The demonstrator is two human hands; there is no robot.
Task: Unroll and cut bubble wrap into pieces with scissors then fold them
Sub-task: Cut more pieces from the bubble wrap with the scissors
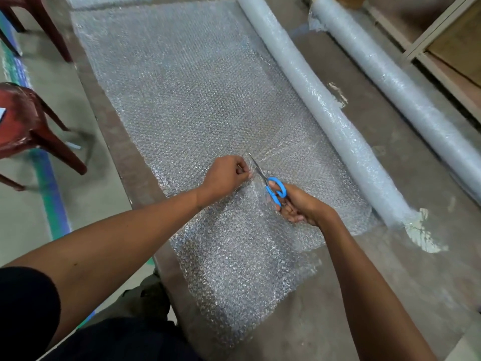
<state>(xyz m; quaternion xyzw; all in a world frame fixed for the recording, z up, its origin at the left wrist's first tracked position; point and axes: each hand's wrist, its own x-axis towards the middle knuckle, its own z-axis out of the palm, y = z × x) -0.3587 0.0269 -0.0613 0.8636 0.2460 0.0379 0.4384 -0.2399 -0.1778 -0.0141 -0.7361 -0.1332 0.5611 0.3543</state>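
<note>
A sheet of bubble wrap point(187, 100) lies unrolled along the bench point(390, 295), running from the far end toward the near edge, with its parent roll point(322, 100) lying along its right side and a second roll point(406, 95) nearer the bench's right edge. The right hand point(302, 207) has its fingers curled through the blue handles of the scissors point(270, 186), whose blades point away from the person into the sheet. The left hand point(226, 175) pinches the wrap just left of the blades, fingers curled tight on the film to keep it taut.

The wrap looks very light, soft and floppy (it already puckers and lifts around the cut), so it will likely bunch ahead of the blades unless held in tension close to the cutting line. It is thin enough to tear or wander off line, and probably slick against the smooth bench top. The best hold appears to be where the left hand has it: right beside the blades, on the freed edge.

The sheet's left border sits close to the bench's left edge, beyond which two red chairs point(31, 131) stand on the floor. Bare bench shows at the near right corner, likely room enough for folding cut pieces. The roll bounds the cut on the right.
</note>
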